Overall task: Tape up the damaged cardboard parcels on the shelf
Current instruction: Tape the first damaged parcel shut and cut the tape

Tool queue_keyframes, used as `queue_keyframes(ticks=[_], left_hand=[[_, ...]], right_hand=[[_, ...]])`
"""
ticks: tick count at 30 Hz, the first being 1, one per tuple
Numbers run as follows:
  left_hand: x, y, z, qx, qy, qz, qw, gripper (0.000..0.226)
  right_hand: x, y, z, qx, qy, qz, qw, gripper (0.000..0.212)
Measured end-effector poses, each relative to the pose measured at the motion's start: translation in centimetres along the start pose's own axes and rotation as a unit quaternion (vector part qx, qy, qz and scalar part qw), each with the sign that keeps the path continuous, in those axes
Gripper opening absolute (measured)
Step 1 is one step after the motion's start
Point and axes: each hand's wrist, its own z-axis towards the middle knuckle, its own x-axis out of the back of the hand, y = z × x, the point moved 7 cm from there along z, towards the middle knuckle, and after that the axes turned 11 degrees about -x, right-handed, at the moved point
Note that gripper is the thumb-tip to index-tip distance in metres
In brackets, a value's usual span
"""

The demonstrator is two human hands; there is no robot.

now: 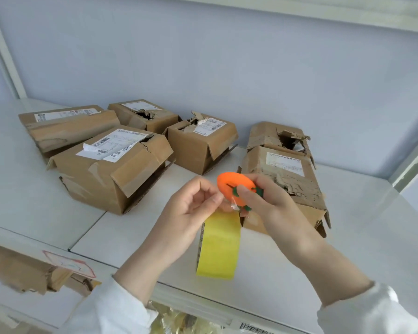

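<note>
Several torn cardboard parcels lie on the white shelf. A long ripped parcel lies at the right, a crushed labelled parcel at the left, and a small parcel with a torn top stands in the middle. My right hand holds an orange cutter with green trim. My left hand pinches the free end of the tape just left of the cutter. A yellow tape roll hangs below both hands, above the shelf's front.
Two more damaged parcels sit at the back left against the pale wall. A lower shelf holds crumpled cardboard at the bottom left. A barcode label sticks to the shelf's front edge.
</note>
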Motion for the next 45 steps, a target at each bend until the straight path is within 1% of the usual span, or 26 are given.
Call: queue_keyframes(ticks=[2,3,5,6,9,11,13,14,16,22,24,25,27,28,31,33,35,36,37,39,40,41,42,43,44,45], left_hand=[[0.8,-0.2,0.0,0.010,0.014,-0.002,1.000,0.017],[1.4,-0.3,0.0,0.011,0.019,0.007,1.000,0.017],[2.2,-0.4,-0.1,0.010,0.022,0.031,0.999,0.019],[2.6,-0.5,-0.2,0.012,0.023,0.039,0.999,0.021],[3.9,-0.7,-0.3,0.016,0.024,0.072,0.997,0.027],[4.7,-1.0,-0.3,0.009,0.024,0.108,0.994,0.028],[5.6,-1.2,-0.3,0.013,0.028,0.128,0.991,0.025],[5.9,-1.2,-0.2,0.012,0.027,0.134,0.991,0.028],[6.4,-1.1,0.0,0.006,0.017,0.132,0.991,0.030],[7.1,-1.4,0.5,-0.001,-0.009,0.138,0.990,0.030],[7.4,-1.4,0.7,-0.002,-0.011,0.130,0.991,0.037],[7.7,-1.5,0.9,0.001,-0.003,0.114,0.993,0.044],[8.5,-1.6,1.3,0.007,0.013,0.083,0.996,0.059],[8.7,-1.5,1.5,0.002,0.011,0.083,0.996,0.062],[8.1,-1.6,1.5,-0.005,-0.023,0.073,0.997,0.064],[7.9,-2.1,1.4,0.002,-0.035,0.094,0.995,0.064],[7.7,-2.4,1.4,-0.003,-0.058,0.136,0.989,0.052],[7.5,-2.4,1.6,-0.002,-0.070,0.156,0.985,0.042],[7.5,-2.7,1.8,0.004,-0.076,0.174,0.982,0.036],[7.4,-3.0,2.2,0.029,-0.096,0.199,0.975,0.031],[7.2,-3.0,2.4,0.042,-0.117,0.212,0.969,0.032],[7.0,-2.9,2.6,0.047,-0.137,0.232,0.962,0.035],[6.7,-2.7,2.8,0.045,-0.149,0.257,0.954,0.038],[6.4,-2.2,3.1,0.035,-0.146,0.281,0.948,0.039],[5.9,-1.3,3.4,0.015,-0.129,0.304,0.944,0.039],[5.2,-0.1,3.8,-0.026,-0.104,0.325,0.940,0.038]], right_hand=[[-1.1,0.0,0.2,0.003,-0.006,0.007,1.000,0.028],[-1.6,-0.2,0.4,0.018,0.000,-0.017,1.000,0.031],[-2.3,-0.6,0.6,0.055,0.032,-0.085,0.994,0.023],[-2.6,-0.7,0.7,0.072,0.050,-0.097,0.991,0.019],[-3.3,-1.1,1.2,0.099,0.085,-0.081,0.988,0.015],[-3.8,-1.1,1.7,0.103,0.093,-0.068,0.988,0.016],[-4.2,-1.0,2.2,0.096,0.087,-0.045,0.991,0.022],[-4.4,-1.0,2.4,0.093,0.084,-0.036,0.991,0.027],[-4.9,-1.2,2.7,0.099,0.084,-0.030,0.991,0.030],[-5.9,-1.6,3.4,0.123,0.104,-0.042,0.986,0.026],[-6.0,-1.5,3.5,0.127,0.118,-0.043,0.984,0.026],[-6.1,-1.4,3.5,0.128,0.124,-0.044,0.983,0.026],[-6.3,-1.2,3.5,0.124,0.125,-0.047,0.983,0.025],[-6.4,-1.0,3.5,0.119,0.122,-0.046,0.984,0.024],[-6.0,-0.7,4.1,0.091,0.105,-0.028,0.990,0.016],[-5.7,-0.3,4.7,0.055,0.081,-0.025,0.995,0.011],[-5.8,0.5,5.5,0.009,0.053,-0.035,0.998,0.013],[-5.8,0.7,5.8,-0.004,0.048,-0.059,0.997,0.017],[-5.8,0.8,6.1,0.000,0.051,-0.103,0.993,0.025],[-5.3,0.8,5.7,0.001,0.076,-0.182,0.980,0.043],[-4.5,0.5,4.9,0.007,0.096,-0.187,0.978,0.048],[-3.3,0.0,3.9,0.032,0.120,-0.181,0.976,0.050],[-1.9,-0.7,2.5,0.070,0.150,-0.178,0.970,0.047],[-0.2,-1.3,1.0,0.114,0.188,-0.186,0.958,0.038],[1.9,-1.3,-0.1,0.148,0.231,-0.197,0.941,0.028],[3.9,-1.0,-0.9,0.172,0.270,-0.207,0.925,0.023]])
